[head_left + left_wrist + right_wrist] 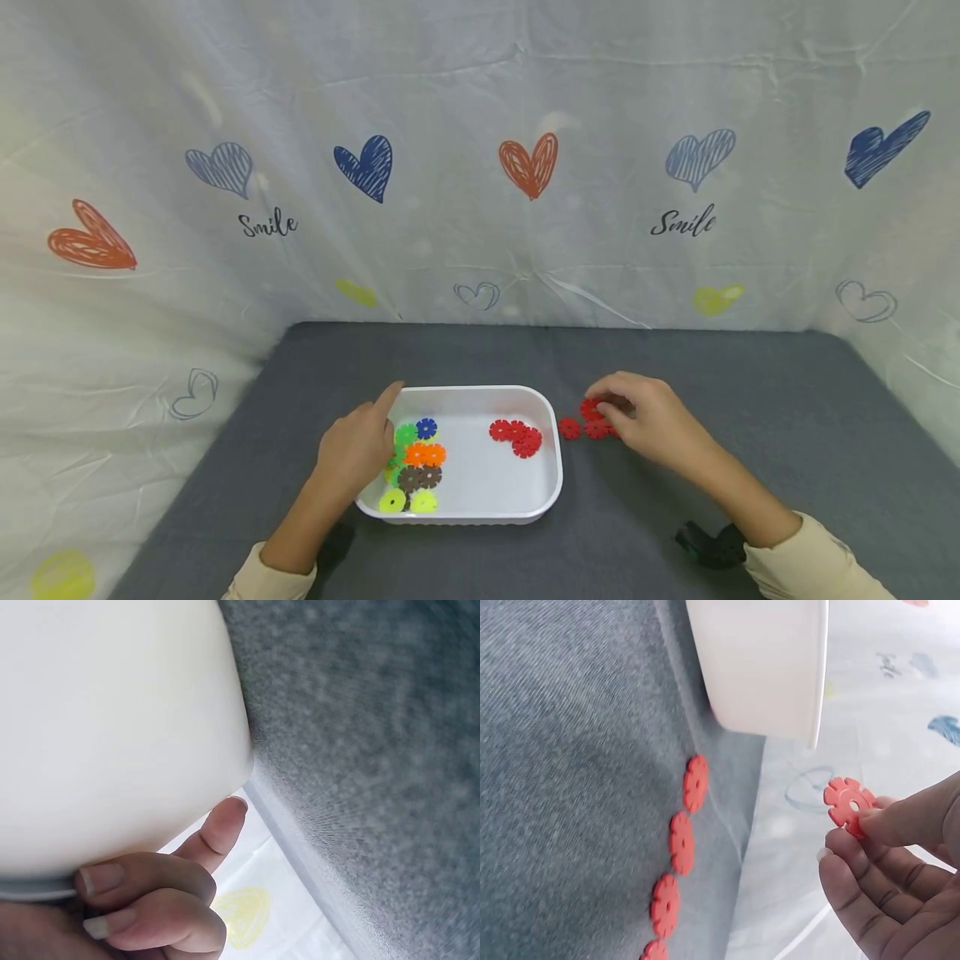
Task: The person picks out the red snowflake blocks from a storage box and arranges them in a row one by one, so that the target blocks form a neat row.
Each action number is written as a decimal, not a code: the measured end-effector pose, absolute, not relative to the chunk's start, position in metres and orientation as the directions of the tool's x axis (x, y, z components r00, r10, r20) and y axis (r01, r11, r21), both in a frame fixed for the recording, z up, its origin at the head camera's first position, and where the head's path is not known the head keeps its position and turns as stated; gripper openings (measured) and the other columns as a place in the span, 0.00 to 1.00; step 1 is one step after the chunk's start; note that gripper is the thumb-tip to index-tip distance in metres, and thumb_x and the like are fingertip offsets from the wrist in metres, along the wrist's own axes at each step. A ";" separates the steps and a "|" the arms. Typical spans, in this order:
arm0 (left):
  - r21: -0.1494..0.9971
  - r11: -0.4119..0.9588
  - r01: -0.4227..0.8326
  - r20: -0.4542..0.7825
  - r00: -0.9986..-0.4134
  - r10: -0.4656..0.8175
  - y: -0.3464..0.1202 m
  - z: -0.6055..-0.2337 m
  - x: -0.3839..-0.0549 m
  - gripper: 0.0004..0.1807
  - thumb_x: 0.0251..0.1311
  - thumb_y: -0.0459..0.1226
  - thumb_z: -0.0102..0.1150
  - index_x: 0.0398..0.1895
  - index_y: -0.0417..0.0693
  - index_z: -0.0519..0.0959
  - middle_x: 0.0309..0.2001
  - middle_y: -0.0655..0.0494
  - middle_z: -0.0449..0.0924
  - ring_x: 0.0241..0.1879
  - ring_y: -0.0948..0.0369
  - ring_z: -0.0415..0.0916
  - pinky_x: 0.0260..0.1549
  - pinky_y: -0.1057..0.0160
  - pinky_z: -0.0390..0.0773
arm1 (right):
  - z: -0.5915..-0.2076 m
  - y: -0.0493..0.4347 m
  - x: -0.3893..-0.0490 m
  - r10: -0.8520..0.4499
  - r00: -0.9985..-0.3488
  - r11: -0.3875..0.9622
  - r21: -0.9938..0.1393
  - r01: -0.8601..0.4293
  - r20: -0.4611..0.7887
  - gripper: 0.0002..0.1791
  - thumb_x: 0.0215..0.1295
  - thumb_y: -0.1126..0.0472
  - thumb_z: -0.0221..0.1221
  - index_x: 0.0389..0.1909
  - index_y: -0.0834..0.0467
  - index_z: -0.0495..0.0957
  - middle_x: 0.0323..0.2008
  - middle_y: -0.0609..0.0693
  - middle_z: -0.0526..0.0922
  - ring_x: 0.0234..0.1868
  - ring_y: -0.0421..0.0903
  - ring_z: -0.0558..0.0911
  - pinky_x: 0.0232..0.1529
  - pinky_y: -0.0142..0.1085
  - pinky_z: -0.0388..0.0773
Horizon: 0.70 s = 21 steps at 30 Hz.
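My left hand point(354, 446) grips the left wall of a white plastic tray point(480, 492), its fingers bent against the side in the left wrist view. To the right of the tray, my right hand point(651, 421) pinches a red notched disc point(842, 796) between thumb and fingers, raised above the table. Beneath it on the cloth lie several more red notched discs point(682, 842) in a row. Inside the tray, a cluster of red discs point(526, 442) sits at the right. At its left lie green point(406, 434), blue point(427, 428), orange point(425, 454), brown point(420, 477) and yellow discs point(423, 501).
Dark grey cloth point(465, 354) covers the table. Behind and to the left hangs a pale curtain point(450, 100) printed with hearts. A black object point(711, 546) shows beneath the right forearm.
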State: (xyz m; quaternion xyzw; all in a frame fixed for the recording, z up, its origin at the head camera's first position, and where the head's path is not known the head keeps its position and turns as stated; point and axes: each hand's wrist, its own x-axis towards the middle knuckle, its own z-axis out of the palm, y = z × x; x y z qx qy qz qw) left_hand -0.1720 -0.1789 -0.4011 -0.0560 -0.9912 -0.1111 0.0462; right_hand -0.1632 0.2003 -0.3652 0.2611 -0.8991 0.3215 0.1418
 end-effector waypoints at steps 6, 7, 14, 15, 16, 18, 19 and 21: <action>0.220 0.969 0.109 0.097 -0.991 0.090 -0.178 -0.401 -0.172 0.30 0.67 0.34 0.56 0.73 0.50 0.67 0.31 0.49 0.78 0.19 0.56 0.67 0.19 0.58 0.71 | -0.368 0.211 -0.162 -0.358 -0.838 0.674 -0.507 -0.537 0.412 0.16 0.56 0.78 0.65 0.39 0.56 0.86 0.38 0.43 0.85 0.36 0.42 0.82 0.37 0.41 0.81; 0.222 0.969 0.109 0.098 -0.991 0.089 -0.178 -0.402 -0.172 0.30 0.67 0.34 0.55 0.73 0.50 0.67 0.31 0.49 0.78 0.19 0.56 0.67 0.19 0.58 0.71 | -0.368 0.214 -0.162 -0.353 -0.841 0.677 -0.509 -0.532 0.411 0.16 0.56 0.78 0.65 0.39 0.56 0.86 0.38 0.43 0.85 0.36 0.42 0.82 0.37 0.41 0.81; 0.228 0.967 0.111 0.107 -0.990 0.088 -0.178 -0.403 -0.172 0.30 0.67 0.34 0.54 0.73 0.50 0.67 0.29 0.51 0.75 0.18 0.57 0.65 0.17 0.59 0.68 | -0.370 0.230 -0.161 -0.319 -0.854 0.700 -0.505 -0.504 0.410 0.17 0.55 0.79 0.64 0.40 0.56 0.86 0.39 0.44 0.85 0.34 0.42 0.81 0.35 0.39 0.80; 0.229 0.967 0.111 0.108 -0.990 0.088 -0.179 -0.403 -0.172 0.30 0.67 0.34 0.54 0.73 0.50 0.67 0.28 0.51 0.75 0.18 0.57 0.65 0.17 0.59 0.67 | -0.371 0.233 -0.161 -0.315 -0.856 0.702 -0.505 -0.501 0.411 0.17 0.55 0.79 0.64 0.40 0.56 0.86 0.39 0.45 0.85 0.34 0.42 0.82 0.35 0.38 0.80; 0.230 0.967 0.110 0.110 -0.990 0.087 -0.179 -0.403 -0.172 0.30 0.67 0.34 0.54 0.73 0.50 0.67 0.28 0.51 0.75 0.18 0.57 0.65 0.17 0.59 0.67 | -0.371 0.235 -0.161 -0.311 -0.858 0.704 -0.508 -0.497 0.408 0.17 0.55 0.79 0.64 0.40 0.57 0.86 0.39 0.45 0.85 0.33 0.42 0.82 0.35 0.38 0.80; 0.229 0.967 0.111 0.114 -0.990 0.086 -0.179 -0.403 -0.172 0.30 0.67 0.33 0.54 0.73 0.50 0.67 0.28 0.51 0.75 0.18 0.57 0.65 0.17 0.59 0.67 | -0.372 0.240 -0.161 -0.298 -0.868 0.712 -0.513 -0.479 0.397 0.16 0.55 0.79 0.63 0.40 0.57 0.86 0.39 0.47 0.85 0.33 0.43 0.82 0.34 0.37 0.80; 0.228 0.967 0.111 0.114 -0.990 0.087 -0.179 -0.403 -0.172 0.29 0.67 0.33 0.54 0.73 0.50 0.67 0.28 0.51 0.75 0.18 0.57 0.65 0.17 0.59 0.67 | -0.373 0.242 -0.161 -0.288 -0.876 0.718 -0.518 -0.465 0.386 0.16 0.56 0.79 0.63 0.40 0.58 0.86 0.39 0.47 0.86 0.33 0.43 0.83 0.33 0.37 0.80; 0.227 0.967 0.115 0.116 -0.989 0.090 -0.179 -0.403 -0.171 0.29 0.67 0.33 0.53 0.72 0.50 0.68 0.28 0.50 0.75 0.18 0.57 0.65 0.17 0.59 0.67 | -0.374 0.246 -0.160 -0.271 -0.893 0.727 -0.531 -0.435 0.360 0.16 0.57 0.78 0.63 0.41 0.58 0.86 0.39 0.49 0.86 0.33 0.44 0.83 0.32 0.37 0.79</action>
